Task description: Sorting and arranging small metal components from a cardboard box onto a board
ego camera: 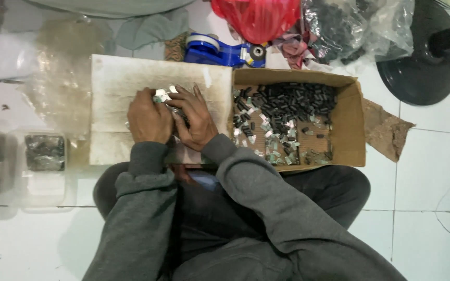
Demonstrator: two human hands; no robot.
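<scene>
Metal clips (165, 99) bunched between left hand (148, 117), right hand (196, 118); one cardboard box (347, 125)

Two bare hands showing: left hand (148, 118), right hand (195, 117). One brown cardboard box (351, 125) sitting at 3 o'clock, holding small black and silvery parts (282, 117) too many to count. One blue tape dispenser (224, 51) lying at 12 o'clock. One red plastic bag (259, 18).

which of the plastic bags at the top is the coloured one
The red bag, top centre just above the blue tape dispenser. The bag to its right is clear and shows dark parts inside.
</scene>
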